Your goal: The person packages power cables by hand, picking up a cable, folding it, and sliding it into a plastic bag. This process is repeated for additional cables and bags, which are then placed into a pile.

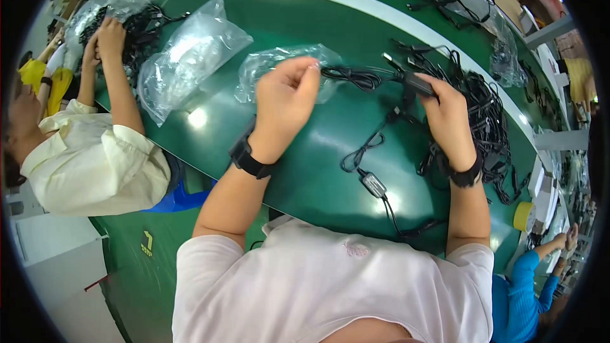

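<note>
My left hand [286, 98] is closed, thumb and fingertips pinched at the left end of a looped bundle of black cable [359, 78]. The bundle stretches level above the green table toward my right hand [450, 117], whose fingers are wrapped on a small black box [419, 84] joined to cables. A USB plug [392, 61] sticks out near that box. Below, between my hands, a second cable with a small inline box [373, 185], pale-labelled, lies on the table. Past my left hand's fingers sits a clear plastic bag [254, 70].
A tangled heap of black cables [489, 114] lies to the right. A larger clear bag [190, 57] rests at the left, near a co-worker in a pale shirt [95, 162] handling cables. A yellow tape roll [524, 216] stands at the right edge. A person in blue [524, 289] works at lower right.
</note>
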Motion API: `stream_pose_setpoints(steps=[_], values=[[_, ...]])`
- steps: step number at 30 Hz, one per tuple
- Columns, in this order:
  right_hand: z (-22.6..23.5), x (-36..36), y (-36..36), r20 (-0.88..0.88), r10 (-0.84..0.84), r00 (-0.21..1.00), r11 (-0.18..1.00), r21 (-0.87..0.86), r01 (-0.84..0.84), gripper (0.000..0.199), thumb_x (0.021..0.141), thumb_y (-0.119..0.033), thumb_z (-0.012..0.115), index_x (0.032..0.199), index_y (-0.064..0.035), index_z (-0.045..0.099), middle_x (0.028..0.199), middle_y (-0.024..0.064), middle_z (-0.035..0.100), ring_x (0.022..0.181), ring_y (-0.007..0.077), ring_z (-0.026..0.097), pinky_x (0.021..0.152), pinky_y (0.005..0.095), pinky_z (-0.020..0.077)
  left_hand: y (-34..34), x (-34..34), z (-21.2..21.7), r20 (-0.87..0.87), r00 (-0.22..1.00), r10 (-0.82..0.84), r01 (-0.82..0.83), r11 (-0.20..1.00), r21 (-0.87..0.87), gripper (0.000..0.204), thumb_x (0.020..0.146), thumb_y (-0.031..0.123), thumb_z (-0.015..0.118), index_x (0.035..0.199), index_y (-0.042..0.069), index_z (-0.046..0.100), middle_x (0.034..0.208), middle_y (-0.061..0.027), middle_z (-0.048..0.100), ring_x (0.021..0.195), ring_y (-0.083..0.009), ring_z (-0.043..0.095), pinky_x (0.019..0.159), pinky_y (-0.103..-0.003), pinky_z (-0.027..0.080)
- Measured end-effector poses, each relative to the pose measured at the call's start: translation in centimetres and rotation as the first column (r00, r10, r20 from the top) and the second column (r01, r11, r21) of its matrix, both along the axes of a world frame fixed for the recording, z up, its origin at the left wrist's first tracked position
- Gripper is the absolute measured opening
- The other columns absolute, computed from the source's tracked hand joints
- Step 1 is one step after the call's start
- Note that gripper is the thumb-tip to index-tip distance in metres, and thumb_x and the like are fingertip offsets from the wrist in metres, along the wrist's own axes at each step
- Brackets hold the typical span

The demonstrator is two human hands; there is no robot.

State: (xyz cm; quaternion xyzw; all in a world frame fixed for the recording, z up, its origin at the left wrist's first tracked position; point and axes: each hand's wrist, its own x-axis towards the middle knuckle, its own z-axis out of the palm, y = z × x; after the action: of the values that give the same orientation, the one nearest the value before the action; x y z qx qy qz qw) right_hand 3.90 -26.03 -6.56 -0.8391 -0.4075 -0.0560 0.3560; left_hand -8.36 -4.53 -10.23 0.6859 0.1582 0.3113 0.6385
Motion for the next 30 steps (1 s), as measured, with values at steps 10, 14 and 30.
stream_pose_setpoints(steps=[10,14,30], values=[[0.8,-3.6,1.7,0.586,0.175,0.791,0.983,-0.142,-0.113,0.052,0.059,0.016,0.050,0.109,0.0015,0.054,0.077,0.0125,0.053,0.070,0.0283,0.052,0.064,0.0372,0.0439,-1.2,0.3,0.7,-0.103,0.994,-0.047,0.047,0.999,-0.001,0.016,0.082,0.009,0.058,0.092,-0.003,0.062,0.063,0.0006,0.057,0.055,-0.0028,0.047,0.050,-0.019,0.039],[2.7,-2.3,1.3,0.663,-0.037,0.748,0.999,0.008,0.042,0.048,0.061,0.010,0.056,0.109,0.0021,0.053,0.073,0.0092,0.052,0.064,0.0252,0.051,0.058,0.0339,0.0436,-1.6,0.2,1.7,-0.096,0.990,-0.104,0.106,0.994,0.020,0.018,0.082,0.010,0.059,0.094,-0.002,0.061,0.063,0.0004,0.057,0.056,-0.0031,0.048,0.051,-0.019,0.040],[3.0,-3.6,1.4,0.623,0.398,0.673,0.917,-0.299,-0.265,0.045,0.060,0.002,0.056,0.105,0.0015,0.055,0.077,0.0101,0.051,0.065,0.0238,0.049,0.057,0.0322,0.0436,-1.8,0.5,6.3,-0.159,0.945,-0.287,0.253,0.946,-0.205,0.012,0.082,0.009,0.058,0.086,-0.002,0.062,0.059,0.0013,0.053,0.048,-0.0037,0.044,0.043,-0.017,0.034]])
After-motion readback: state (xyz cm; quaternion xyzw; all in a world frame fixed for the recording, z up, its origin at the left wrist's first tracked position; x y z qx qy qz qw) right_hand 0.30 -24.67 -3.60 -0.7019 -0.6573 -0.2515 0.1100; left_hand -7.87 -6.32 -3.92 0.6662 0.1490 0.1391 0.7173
